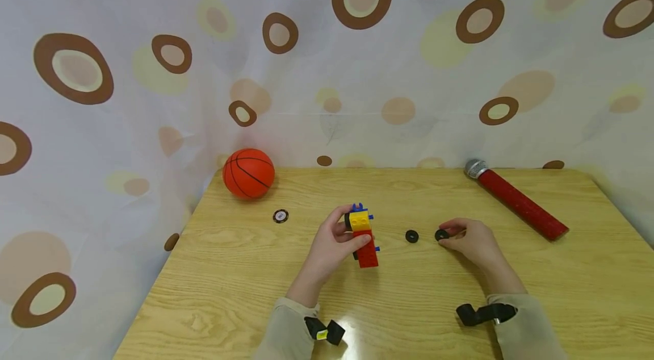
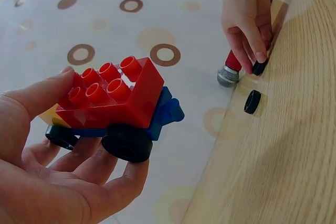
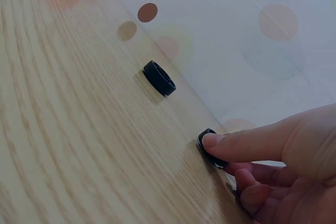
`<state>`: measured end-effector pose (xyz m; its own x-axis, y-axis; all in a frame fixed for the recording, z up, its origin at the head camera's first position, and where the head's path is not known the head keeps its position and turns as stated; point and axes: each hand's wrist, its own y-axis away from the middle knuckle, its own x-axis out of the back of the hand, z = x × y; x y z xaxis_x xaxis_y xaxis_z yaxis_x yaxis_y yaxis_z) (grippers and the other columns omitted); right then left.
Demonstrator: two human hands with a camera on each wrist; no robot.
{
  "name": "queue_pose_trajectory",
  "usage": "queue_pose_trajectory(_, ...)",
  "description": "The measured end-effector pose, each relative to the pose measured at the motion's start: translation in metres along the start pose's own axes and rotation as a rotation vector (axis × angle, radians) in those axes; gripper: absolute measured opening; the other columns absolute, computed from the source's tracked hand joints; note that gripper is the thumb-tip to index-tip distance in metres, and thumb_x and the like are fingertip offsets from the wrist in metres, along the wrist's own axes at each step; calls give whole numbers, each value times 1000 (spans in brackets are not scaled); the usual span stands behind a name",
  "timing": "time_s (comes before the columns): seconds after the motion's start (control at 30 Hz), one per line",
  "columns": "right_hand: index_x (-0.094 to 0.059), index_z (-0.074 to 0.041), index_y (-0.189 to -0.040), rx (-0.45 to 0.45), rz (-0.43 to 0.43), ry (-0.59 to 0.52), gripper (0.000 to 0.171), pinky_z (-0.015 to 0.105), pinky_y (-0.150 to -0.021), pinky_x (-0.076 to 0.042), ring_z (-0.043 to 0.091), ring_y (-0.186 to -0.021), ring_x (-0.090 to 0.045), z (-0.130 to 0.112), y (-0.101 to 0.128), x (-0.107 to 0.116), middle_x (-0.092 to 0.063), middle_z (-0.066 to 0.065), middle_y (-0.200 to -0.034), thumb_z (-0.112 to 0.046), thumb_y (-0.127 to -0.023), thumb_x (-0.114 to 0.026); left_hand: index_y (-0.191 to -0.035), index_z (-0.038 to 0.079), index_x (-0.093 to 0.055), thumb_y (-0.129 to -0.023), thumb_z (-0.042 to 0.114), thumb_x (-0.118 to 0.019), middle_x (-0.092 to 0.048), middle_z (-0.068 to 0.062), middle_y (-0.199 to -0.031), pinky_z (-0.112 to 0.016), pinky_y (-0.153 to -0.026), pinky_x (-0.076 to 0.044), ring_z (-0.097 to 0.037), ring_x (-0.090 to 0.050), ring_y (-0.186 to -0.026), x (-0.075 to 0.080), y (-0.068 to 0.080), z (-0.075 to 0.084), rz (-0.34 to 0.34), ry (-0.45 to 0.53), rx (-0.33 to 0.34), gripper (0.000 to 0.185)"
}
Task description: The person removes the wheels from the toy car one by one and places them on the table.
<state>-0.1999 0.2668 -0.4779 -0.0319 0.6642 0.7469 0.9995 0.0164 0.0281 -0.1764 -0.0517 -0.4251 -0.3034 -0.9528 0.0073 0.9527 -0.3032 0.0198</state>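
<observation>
My left hand [image 1: 349,230] grips a toy brick car [image 1: 364,238] just above the wooden table [image 1: 245,286]. The car [image 2: 115,98] has a red brick on a blue base, a yellow brick behind and black wheels [image 2: 126,142]; my thumb lies on the red studs and my fingers curl underneath. To the right, my right hand [image 1: 449,237] pinches a loose black wheel [image 1: 441,234] that lies on the table, index fingertip [image 3: 212,141] on top of the wheel [image 3: 209,153]. A second loose wheel [image 1: 411,236] [image 3: 159,78] lies between the two hands, untouched.
An orange basketball [image 1: 248,173] sits at the table's back left corner, with a small round disc [image 1: 280,216] in front of it. A red-handled microphone [image 1: 516,201] lies at the back right. A spotted curtain [image 1: 357,65] hangs behind the table.
</observation>
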Motion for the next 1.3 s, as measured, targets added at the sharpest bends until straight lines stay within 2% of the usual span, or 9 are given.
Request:
queue_pose_trajectory(0.2, -70, 1, -112, 11, -1, -1, 37, 31, -70, -46, 19, -81, -61, -1, -1, 1, -70, 19, -100, -18, -83, -80, -143, 14, -47, -91, 8, -72, -65, -20, -124, -40, -93, -57, -29, -68, -108, 0, -1, 0, -4, 10, -1, 58)
queue_pose_trajectory(0.47, -68, 1, -115, 3, -14, -12, 40, 31, -70, -46, 22, -84, -59, -4, -1, 4, -68, 19, -103, -20, -84, -79, -142, 12, -47, -91, 8, -71, -65, -21, -124, -40, -93, -56, -29, -68, -107, 0, -1, -2, -16, 19, -8, 57)
queue_pose_trajectory(0.63, -67, -1, -120, 20, 8, -19, 39, 29, -68, -46, 20, -83, -60, -4, -3, 5, -67, 17, -102, -24, -89, -74, -142, 13, -48, -90, 8, -72, -65, -20, -124, -40, -93, -56, -29, -69, -106, -1, -1, -1, -6, 7, -6, 57)
queue_pose_trajectory(0.9, -62, -3, -129, -8, 87, -166, 45, 23, -63, -50, 16, -82, -60, -16, 0, 14, -64, 17, -108, -34, -97, -63, -141, 13, -49, -90, 9, -73, -66, -20, -122, -39, -92, -57, -28, -69, -104, -6, 1, 0, -10, 6, -8, 57)
queue_pose_trajectory(1.1, -59, -2, -133, 37, 62, -294, 48, 26, -62, -52, 17, -75, -61, -34, 9, 22, -64, 15, -108, -35, -98, -62, -142, 14, -48, -90, 10, -73, -66, -19, -124, -40, -92, -57, -28, -69, -104, -10, 1, -2, -33, -2, -3, 58)
queue_pose_trajectory(1.3, -58, -5, -135, 67, 23, -367, 47, 26, -63, -49, 18, -76, -60, -56, 21, 27, -64, -4, -99, -36, -99, -59, -142, 18, -48, -89, 10, -73, -67, -17, -123, -40, -92, -57, -28, -70, -103, -12, 0, -1, -33, -9, 1, 59)
